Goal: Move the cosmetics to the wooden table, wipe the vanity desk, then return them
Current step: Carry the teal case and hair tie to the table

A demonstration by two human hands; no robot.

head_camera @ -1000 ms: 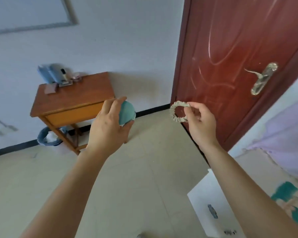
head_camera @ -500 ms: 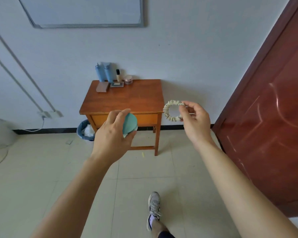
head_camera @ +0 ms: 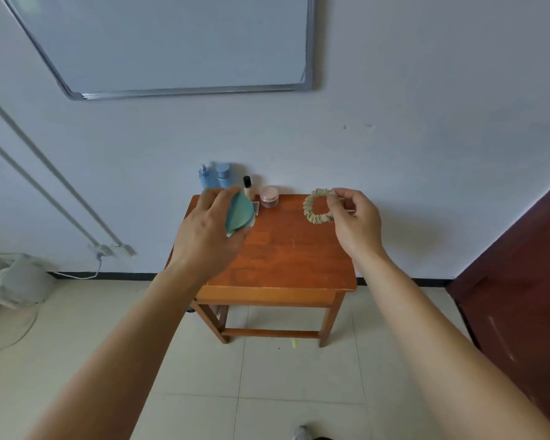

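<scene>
The wooden table point(head_camera: 286, 249) stands against the white wall straight ahead. My left hand point(head_camera: 204, 236) grips a round teal compact point(head_camera: 239, 213) above the table's left part. My right hand point(head_camera: 354, 222) pinches a beige scrunchie point(head_camera: 315, 207) above the table's back right corner. At the back of the tabletop stand two blue bottles point(head_camera: 213, 176), a small dark-capped bottle point(head_camera: 247, 185) and a pink jar point(head_camera: 269, 197). A small flat item behind the compact is mostly hidden.
A whiteboard point(head_camera: 172, 42) hangs on the wall above. A dark red door point(head_camera: 521, 281) is at the right. A pale fan base point(head_camera: 16, 281) and a cable lie on the tiled floor at the left. My shoe point(head_camera: 302, 433) shows at the bottom edge.
The view has swung from the door to face the table, which is now much closer. Both hands, holding the compact and the scrunchie, have come over the tabletop.
</scene>
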